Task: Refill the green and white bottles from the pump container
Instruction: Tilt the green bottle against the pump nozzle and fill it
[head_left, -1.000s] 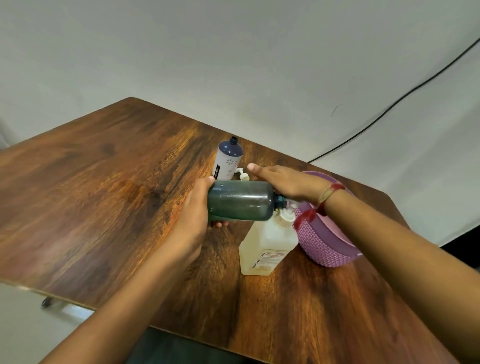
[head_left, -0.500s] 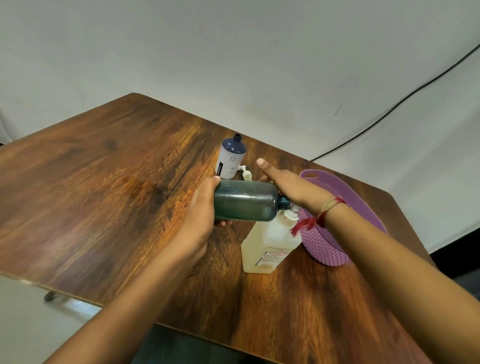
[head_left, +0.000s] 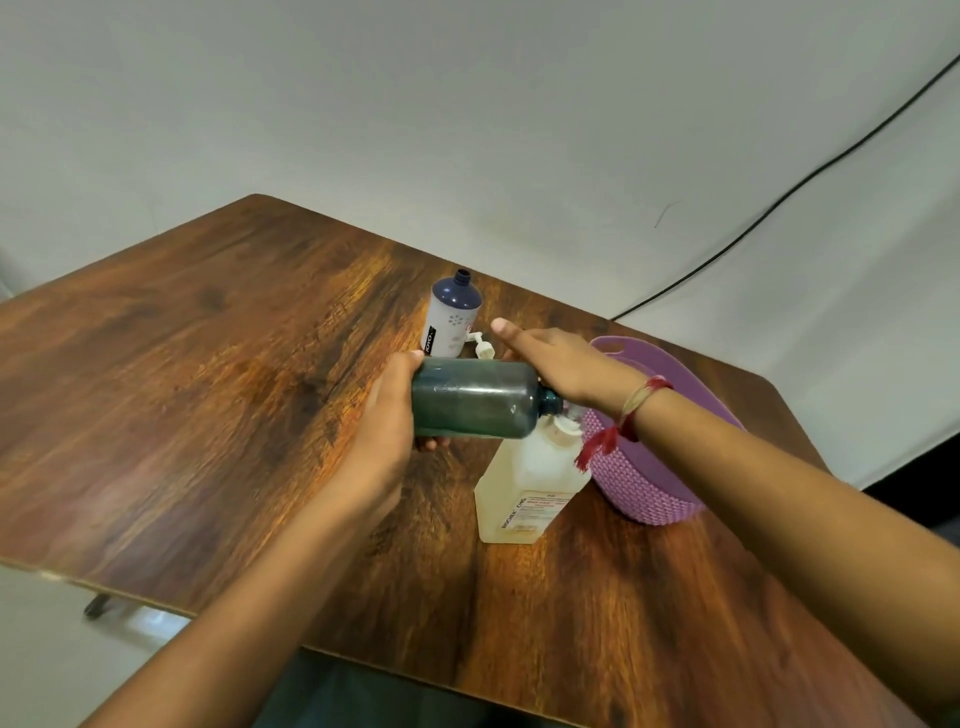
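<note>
Tabletop of dark brown wood, seen from above. The left hand grips the base of a translucent green plastic bottle, held sideways in the air with its neck pointing right, at the top of a square clear pump container of pale liquid. The right hand lies flat over the pump, fingers straight. Just beyond stands a white bottle with a dark blue shoulder, uncapped. A purple woven basket sits to the right.
</note>
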